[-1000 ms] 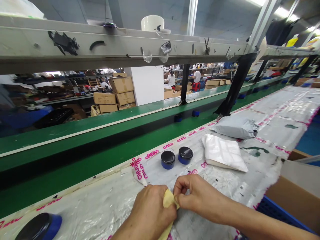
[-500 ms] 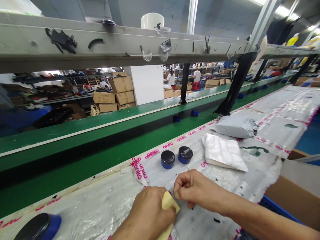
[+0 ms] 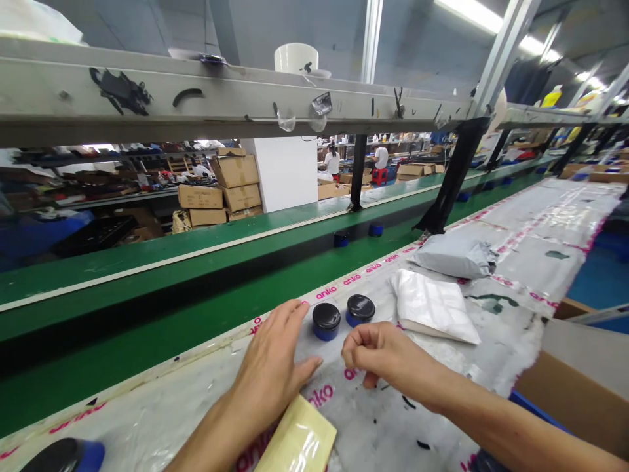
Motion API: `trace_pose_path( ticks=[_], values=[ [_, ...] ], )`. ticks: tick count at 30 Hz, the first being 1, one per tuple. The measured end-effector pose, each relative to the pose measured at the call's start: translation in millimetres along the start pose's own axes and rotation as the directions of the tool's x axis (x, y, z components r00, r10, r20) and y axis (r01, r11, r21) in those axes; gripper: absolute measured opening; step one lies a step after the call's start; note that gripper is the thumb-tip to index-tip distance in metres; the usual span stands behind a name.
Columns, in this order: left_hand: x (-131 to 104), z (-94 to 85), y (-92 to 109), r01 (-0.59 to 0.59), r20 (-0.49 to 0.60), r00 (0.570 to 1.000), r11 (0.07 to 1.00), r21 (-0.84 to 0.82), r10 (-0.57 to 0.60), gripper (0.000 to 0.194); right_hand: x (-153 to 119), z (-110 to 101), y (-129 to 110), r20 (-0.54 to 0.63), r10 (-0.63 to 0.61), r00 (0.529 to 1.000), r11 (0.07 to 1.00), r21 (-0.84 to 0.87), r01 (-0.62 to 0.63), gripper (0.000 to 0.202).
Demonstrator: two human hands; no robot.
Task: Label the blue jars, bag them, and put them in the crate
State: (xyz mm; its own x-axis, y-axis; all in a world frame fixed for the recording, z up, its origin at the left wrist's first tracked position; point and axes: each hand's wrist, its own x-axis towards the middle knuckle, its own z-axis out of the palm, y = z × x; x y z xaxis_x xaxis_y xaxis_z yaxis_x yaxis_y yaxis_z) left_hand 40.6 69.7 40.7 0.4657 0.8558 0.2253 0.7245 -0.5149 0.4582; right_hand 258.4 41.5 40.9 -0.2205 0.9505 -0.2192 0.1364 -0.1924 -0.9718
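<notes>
My left hand [image 3: 275, 357] is open, fingers spread, just left of a round black-topped blue container [image 3: 326, 321]. A second such container [image 3: 360, 309] stands beside it to the right. My right hand [image 3: 376, 354] is closed with its fingertips pressed together, just below these containers; anything in the pinch is too small to make out. A pale yellow packet [image 3: 299, 439] lies on the plastic-covered table [image 3: 393, 432] under my left wrist. One more black and blue container [image 3: 66, 455] stands at the bottom left.
A white packet [image 3: 435, 306] and a grey bag [image 3: 455, 255] lie to the right. Behind the table runs a green conveyor [image 3: 216, 288] carrying small blue containers. A shelf beam [image 3: 236, 98] crosses above. An open cardboard box [image 3: 574, 400] is at the lower right. Two people sit far back.
My left hand has let go of the yellow packet, opened and moved up and left toward the containers. The packet now lies on the table. My right hand keeps its pinched shape.
</notes>
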Motion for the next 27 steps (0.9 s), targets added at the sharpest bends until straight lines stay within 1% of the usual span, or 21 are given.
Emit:
trace_pose_path(
  ticks=[2,4,6,8,10,12,15,17,20,27],
  values=[
    [22.1,12.3,-9.6,-0.037,0.071,0.996,0.993,-0.113,0.046,0.079,4.2,-6.6,-5.5,-0.077,-0.033,0.996,0.999,-0.006,0.033,0.01],
    [40.1,25.3,-16.6,-0.016,0.113,0.993,0.981,-0.191,0.038,0.084,9.7,-13.3,-8.5,-0.138,-0.06,0.989,0.998,-0.011,0.059,0.01],
    [51.3,35.4,-19.4,0.016,0.093,0.996,0.974,-0.226,0.005,0.082,16.0,-19.1,-9.0,-0.167,-0.08,0.983,0.997,-0.023,0.077,0.011],
    [55.9,41.2,-18.9,0.048,0.049,0.998,0.966,-0.254,-0.037,0.073,22.8,-22.7,-9.0,-0.179,-0.091,0.98,0.995,-0.046,0.084,0.011],
    [55.6,43.4,-17.1,0.07,0.022,0.998,0.955,-0.288,-0.067,0.064,30.1,-24.0,-10.4,-0.185,-0.098,0.978,0.993,-0.087,0.083,0.011],
    [52.5,43.4,-15.5,0.067,0.002,0.998,0.95,-0.305,-0.07,0.058,37.8,-23.3,-13.5,-0.175,-0.103,0.979,0.986,-0.151,0.076,0.01],
    [46.5,40.7,-13.3,0.047,-0.064,0.996,0.95,-0.309,-0.07,0.057,48.9,-20.2,-19.3,-0.136,-0.104,0.985,0.968,-0.242,0.069,0.01],
    [43.1,37.5,-11.3,0.023,-0.089,0.995,0.955,-0.296,-0.051,0.057,54.7,-18.0,-22.4,-0.103,-0.093,0.99,0.961,-0.269,0.062,0.012],
    [39.5,32.2,-7.5,-0.014,-0.104,0.994,0.959,-0.284,-0.016,0.058,59.6,-15.3,-25.5,-0.055,-0.072,0.996,0.958,-0.281,0.054,0.015],
    [33.9,26.5,-3.6,-0.028,-0.125,0.992,0.955,-0.294,-0.01,0.06,61.9,-11.2,-25.3,0.001,-0.095,0.996,0.945,-0.316,0.09,0.011]
  ],
)
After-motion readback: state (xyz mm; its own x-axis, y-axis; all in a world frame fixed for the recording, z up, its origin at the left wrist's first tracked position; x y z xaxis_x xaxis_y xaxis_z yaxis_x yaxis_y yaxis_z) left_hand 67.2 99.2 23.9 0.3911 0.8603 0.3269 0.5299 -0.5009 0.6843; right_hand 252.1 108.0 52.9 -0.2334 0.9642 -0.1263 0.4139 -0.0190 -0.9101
